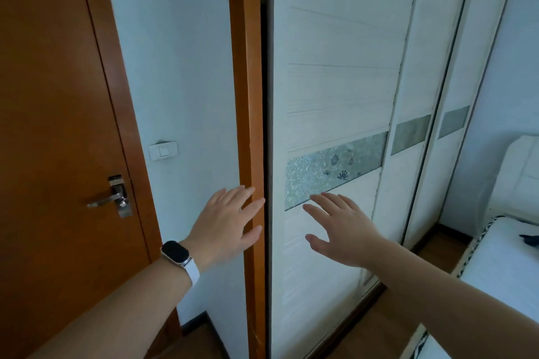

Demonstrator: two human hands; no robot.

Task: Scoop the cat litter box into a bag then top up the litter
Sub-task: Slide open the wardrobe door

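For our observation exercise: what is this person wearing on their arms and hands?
No sleeves show, and no gloves cover the left hand or right hand. The left wrist carries a watch with a dark rectangular face, pale metal case and white strap.

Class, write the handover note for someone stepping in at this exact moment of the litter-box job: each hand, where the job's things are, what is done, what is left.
Hands: the left hand is open, fingers spread, at the orange wooden frame, with a watch on its wrist. The right hand is open, fingers straight, at the white sliding door just below its patterned strip; whether it touches the door cannot be told.
Things: no litter box, scoop, bag or litter is in view.
Done: nothing that shows.
Left: find the things, scoop into a bag, top up the litter.
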